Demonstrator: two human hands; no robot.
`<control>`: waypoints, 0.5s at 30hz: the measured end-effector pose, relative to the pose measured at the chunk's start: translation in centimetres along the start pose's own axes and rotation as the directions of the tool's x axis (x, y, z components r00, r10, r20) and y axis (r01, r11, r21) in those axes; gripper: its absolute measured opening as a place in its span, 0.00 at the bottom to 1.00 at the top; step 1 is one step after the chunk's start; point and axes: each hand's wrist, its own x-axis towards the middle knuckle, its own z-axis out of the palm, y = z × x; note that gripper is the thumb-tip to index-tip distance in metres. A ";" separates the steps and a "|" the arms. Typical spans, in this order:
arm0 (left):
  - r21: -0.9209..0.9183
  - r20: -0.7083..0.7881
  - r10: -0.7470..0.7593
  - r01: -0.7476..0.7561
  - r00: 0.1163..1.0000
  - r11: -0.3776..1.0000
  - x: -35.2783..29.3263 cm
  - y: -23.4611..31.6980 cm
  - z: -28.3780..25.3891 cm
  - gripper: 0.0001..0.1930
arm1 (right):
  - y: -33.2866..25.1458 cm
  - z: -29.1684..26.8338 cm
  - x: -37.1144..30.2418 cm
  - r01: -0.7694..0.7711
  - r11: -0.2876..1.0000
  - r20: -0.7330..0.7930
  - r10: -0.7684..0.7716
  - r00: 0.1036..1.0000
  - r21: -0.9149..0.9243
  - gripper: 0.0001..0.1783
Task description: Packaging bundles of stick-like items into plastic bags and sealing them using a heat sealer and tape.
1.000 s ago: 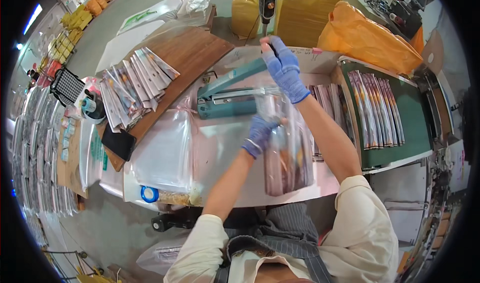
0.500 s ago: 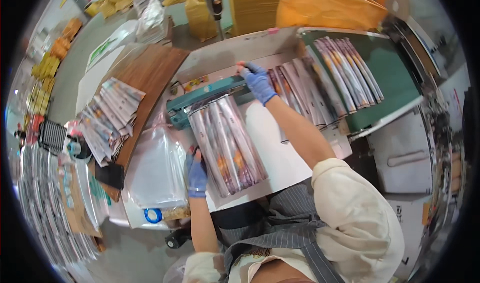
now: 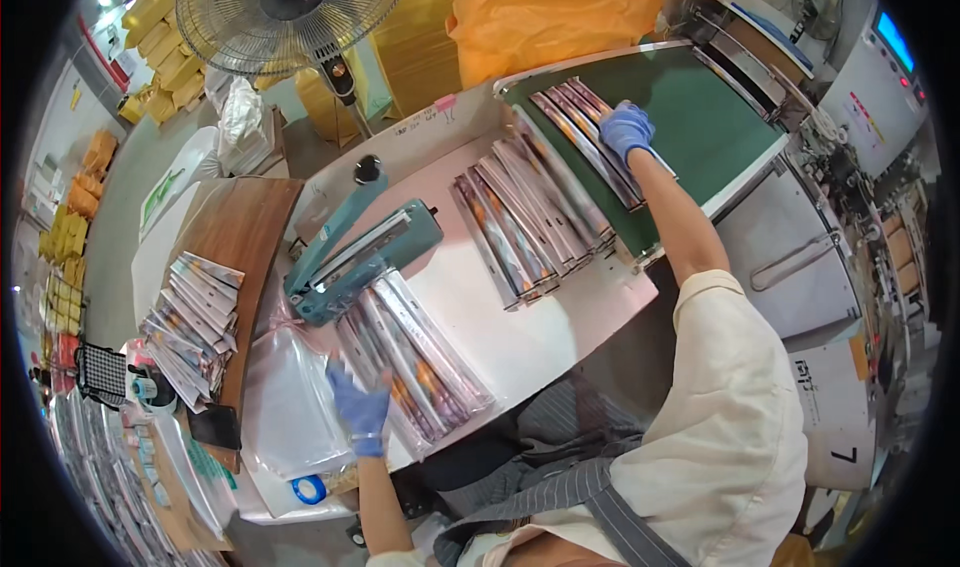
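My left hand (image 3: 358, 407), in a blue fingerless glove, is open and slightly blurred, fingers apart. It hovers by the left side of a clear bag of long printed packets (image 3: 420, 362) lying on the white table. The bag's far end rests at a teal hand sealer (image 3: 372, 257), whose arm is raised. Under and beside my left hand lies a stack of clear plastic bags (image 3: 295, 402). At the far right my right hand (image 3: 627, 130), gloved alike, curls over a row of printed packets (image 3: 580, 132) on the green belt (image 3: 715, 117); its fingertips are partly hidden.
More packets (image 3: 530, 217) lie in a row on the table beside the belt. On the left, a brown board (image 3: 255, 232) bears fanned packets (image 3: 195, 317) and a dark phone (image 3: 215, 427). A tape roll (image 3: 308, 489) sits at the near edge; a fan (image 3: 295, 7) stands behind.
My right hand has left the sealer's arm and moved right to the packets on the belt. The sealer's arm has swung up. My view has shifted to the right.
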 end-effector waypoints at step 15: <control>0.083 0.174 -0.353 0.343 0.919 0.936 14.0 10.8 27.5 0.62 | -4.1 13.8 -12.3 -0.511 0.820 -0.052 0.516 0.855 -0.258 0.42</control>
